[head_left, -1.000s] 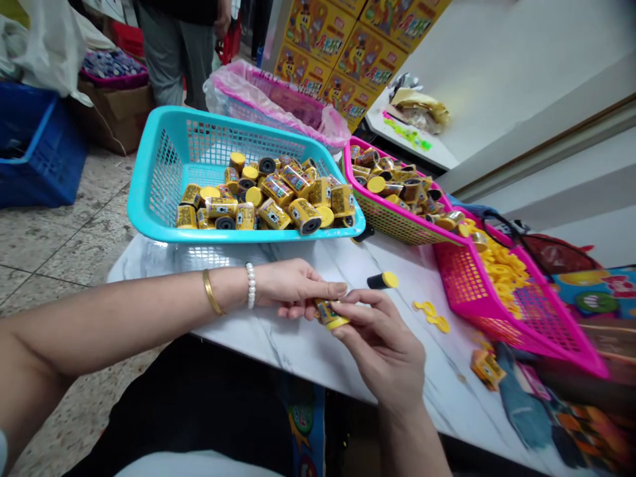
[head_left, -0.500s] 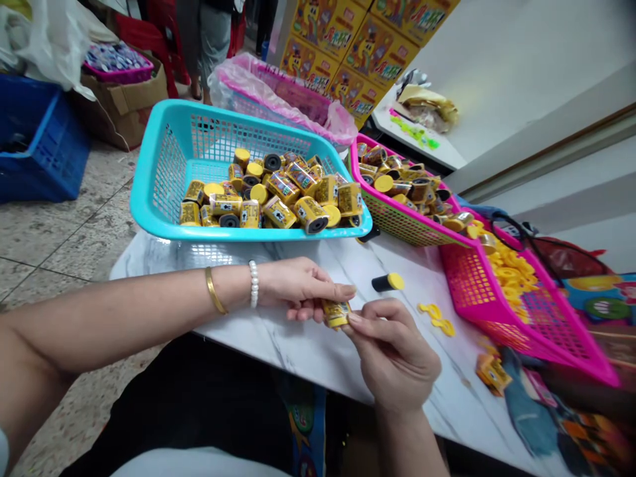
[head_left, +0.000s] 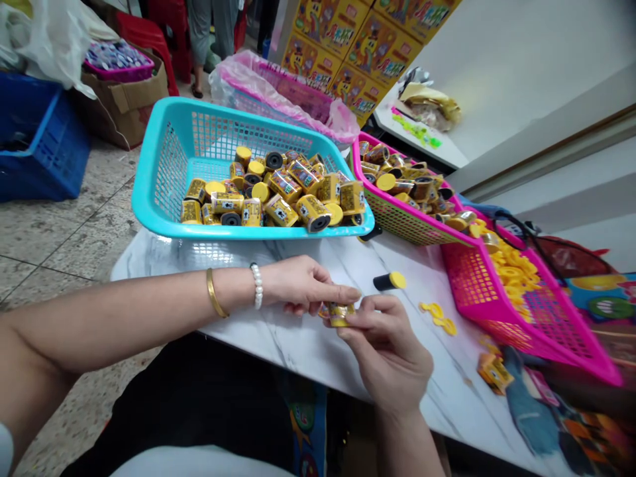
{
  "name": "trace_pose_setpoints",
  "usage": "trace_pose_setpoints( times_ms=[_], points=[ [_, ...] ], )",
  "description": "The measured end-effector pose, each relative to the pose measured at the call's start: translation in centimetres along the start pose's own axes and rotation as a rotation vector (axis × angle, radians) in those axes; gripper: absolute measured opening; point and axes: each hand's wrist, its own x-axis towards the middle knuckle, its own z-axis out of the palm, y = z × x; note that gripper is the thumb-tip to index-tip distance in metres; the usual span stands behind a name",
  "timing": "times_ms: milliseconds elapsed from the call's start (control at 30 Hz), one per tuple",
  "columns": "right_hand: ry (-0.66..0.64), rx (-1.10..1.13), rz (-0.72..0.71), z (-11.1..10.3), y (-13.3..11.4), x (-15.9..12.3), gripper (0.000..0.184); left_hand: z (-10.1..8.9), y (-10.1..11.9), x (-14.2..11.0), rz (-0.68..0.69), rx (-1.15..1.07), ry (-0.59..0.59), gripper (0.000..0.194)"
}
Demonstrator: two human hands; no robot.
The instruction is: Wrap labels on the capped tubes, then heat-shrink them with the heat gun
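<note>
My left hand (head_left: 303,286) and my right hand (head_left: 385,341) meet over the marble tabletop (head_left: 278,338), both pinching one small yellow labelled canister (head_left: 339,313) between their fingertips. The left wrist wears a pearl bracelet and a gold bangle. Just beyond the hands lies a black tube with a yellow cap (head_left: 389,281). Further back stands a turquoise basket (head_left: 159,179) holding several of the same yellow canisters.
A pink basket (head_left: 412,228) with canisters and another pink basket (head_left: 546,331) with yellow caps stand at the right. Loose yellow caps (head_left: 437,317) lie on the table. Yellow cartons (head_left: 362,46), a blue crate (head_left: 34,139) and a person's legs (head_left: 211,26) are behind.
Both hands have turned the canister between their fingers; its yellow end, seen pointing down a second ago, is now tucked under the right fingers. The view shifted slightly.
</note>
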Motion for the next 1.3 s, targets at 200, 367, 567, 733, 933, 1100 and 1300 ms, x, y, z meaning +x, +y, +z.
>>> trace_pose_setpoints(
  times_ms=[200,367,567,733,933,1100,1300],
  points=[
    [0.008,-0.098,0.023,0.1,0.1,-0.2,0.034,-0.2,0.0,0.3,-0.083,-0.192,-0.133,0.066],
    [0.101,-0.149,-0.042,0.5,0.5,-0.3,0.028,-0.5,-0.4,0.7,-0.093,-0.248,-0.171,0.062],
    [-0.002,-0.080,0.011,0.6,0.2,0.3,0.030,-0.5,-0.4,0.7,-0.093,-0.266,-0.158,0.056],
    [-0.046,-0.223,-0.097,-0.9,-0.7,2.6,0.023,-0.3,-0.2,0.5,-0.007,-0.312,-0.135,0.063],
    [0.206,-0.342,-0.299,-1.7,-1.6,9.3,0.016,0.0,0.0,0.5,0.094,-0.203,0.075,0.063],
    [0.283,-0.105,-0.278,0.5,-1.6,15.9,0.005,0.0,0.0,0.5,0.077,-0.112,0.133,0.059],
    [0.027,0.350,-0.130,0.8,-2.8,16.6,0.016,-0.1,0.3,0.5,0.159,-0.199,0.150,0.059]
  ],
)
